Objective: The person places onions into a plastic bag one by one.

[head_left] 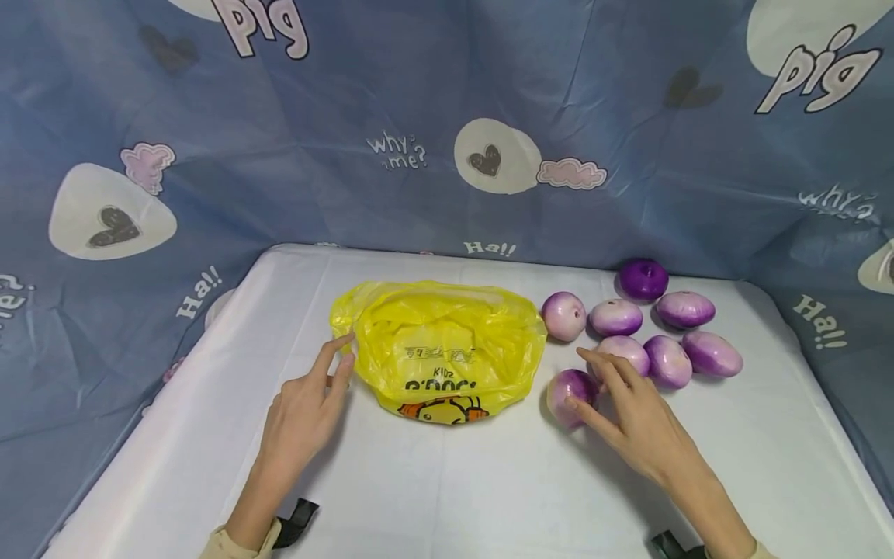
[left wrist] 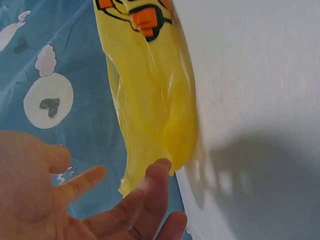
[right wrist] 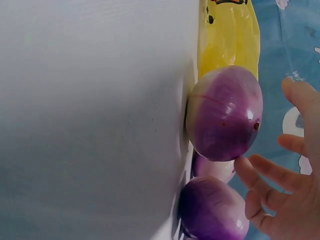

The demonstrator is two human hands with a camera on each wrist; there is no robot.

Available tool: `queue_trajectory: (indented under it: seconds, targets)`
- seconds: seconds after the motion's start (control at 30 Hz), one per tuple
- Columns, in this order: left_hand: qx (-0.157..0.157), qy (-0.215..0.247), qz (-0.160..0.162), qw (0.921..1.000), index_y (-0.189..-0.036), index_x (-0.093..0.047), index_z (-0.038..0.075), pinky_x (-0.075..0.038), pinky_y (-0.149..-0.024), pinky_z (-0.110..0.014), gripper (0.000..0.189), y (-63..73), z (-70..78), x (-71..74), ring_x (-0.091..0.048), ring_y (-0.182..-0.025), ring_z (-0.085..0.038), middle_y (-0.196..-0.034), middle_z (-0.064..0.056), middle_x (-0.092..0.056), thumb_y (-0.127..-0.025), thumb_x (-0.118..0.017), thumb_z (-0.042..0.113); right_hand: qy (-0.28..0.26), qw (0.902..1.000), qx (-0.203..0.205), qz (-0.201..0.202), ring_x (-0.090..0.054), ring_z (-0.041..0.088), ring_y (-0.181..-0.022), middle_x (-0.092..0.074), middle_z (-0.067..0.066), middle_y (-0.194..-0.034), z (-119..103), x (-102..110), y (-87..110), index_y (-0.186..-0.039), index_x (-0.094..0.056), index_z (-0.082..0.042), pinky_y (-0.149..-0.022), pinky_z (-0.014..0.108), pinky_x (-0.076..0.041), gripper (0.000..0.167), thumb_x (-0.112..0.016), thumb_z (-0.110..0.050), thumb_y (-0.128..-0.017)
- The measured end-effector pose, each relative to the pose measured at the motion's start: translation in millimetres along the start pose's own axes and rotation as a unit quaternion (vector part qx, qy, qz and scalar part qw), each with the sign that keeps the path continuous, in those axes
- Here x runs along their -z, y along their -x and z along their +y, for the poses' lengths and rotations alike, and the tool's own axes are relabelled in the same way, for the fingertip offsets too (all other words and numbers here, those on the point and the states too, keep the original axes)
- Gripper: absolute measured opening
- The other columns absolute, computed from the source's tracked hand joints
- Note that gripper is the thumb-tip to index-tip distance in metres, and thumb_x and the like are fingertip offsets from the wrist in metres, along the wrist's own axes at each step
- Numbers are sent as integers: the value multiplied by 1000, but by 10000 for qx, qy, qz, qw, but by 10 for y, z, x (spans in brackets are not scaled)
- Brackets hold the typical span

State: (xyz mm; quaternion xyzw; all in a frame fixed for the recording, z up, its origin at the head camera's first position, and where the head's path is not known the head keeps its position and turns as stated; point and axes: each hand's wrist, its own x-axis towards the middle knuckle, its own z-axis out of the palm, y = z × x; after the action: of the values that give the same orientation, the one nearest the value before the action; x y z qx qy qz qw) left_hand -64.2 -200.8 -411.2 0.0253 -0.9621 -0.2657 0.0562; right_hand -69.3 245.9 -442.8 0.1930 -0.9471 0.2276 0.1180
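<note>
Right, straight to the bag (head_left: pixel 440 349): lying yellow and crumpled on the white tabletop (head_left: pixel 447 497), gaping at the mouth, showing black letters and an orange-marked cartoon along its near side. Now to its left edge, hovering there with the left hand (head_left: pixel 303 407), keeping thumb and fingers apart right by the plastic; too close to tell whether touching or not. Across to the bag's near right side, finding a purple-and-pale onion (head_left: pixel 562 386) on the tabletop, just clear of the plastic. Right up close to it with the right hand (head_left: pixel 639 423), spreading thumb and fingers apart around one side, with a fingertip at the skin in the right wrist view; again, cannot tell about contact. Up along the bag's right edge, spotting a pale onion (head_left: pixel 563 318), just beside the plastic or touching it. Farther right of the bag, clustering on the tabletop, counting six more onions (head_left: pixel 668 362), including a deep purple one (head_left: pixel 643 281) at the far side. Beyond the bag, hanging wrinkled and blue, seeing a cloth (head_left: pixel 314 194) printed with hearts, clouds and words.
</note>
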Motion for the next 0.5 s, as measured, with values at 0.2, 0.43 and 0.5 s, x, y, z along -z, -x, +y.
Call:
queue_trajectory:
  seconds: [0.2,0.43,0.5]
  targets:
    - [147,203,-177,9995,-160,-48,36,-47,-56,-34,51,66,70,-32,-73,-73,-26,-104,-10,-84,-115,-36,57,288,9995,-38,-86,-69,21,-99,-64,6,-141,-15,6,59,-158,-53,-24,-88,52,-61,71,-80,-46,-96]
    - [303,206,-180,9992,-161,-46,35,-51,-60,-38,54,80,85,-42,-78,-87,-37,-111,-23,-81,-114,-35,59,489,9984,-189,-194,-68,24,-90,-63,6,-141,-16,-15,87,-155,-54,-28,-82,54,-61,72,-80,-54,-94]
    - [355,222,-205,9989,-161,-46,35,-50,-59,-37,54,78,91,-47,-77,-86,-37,-112,-24,-80,-114,-35,59,541,9982,-145,-220,-70,27,-89,-62,7,-142,-10,-29,96,-155,-54,-27,-81,56,-60,71,-80,-54,-94]
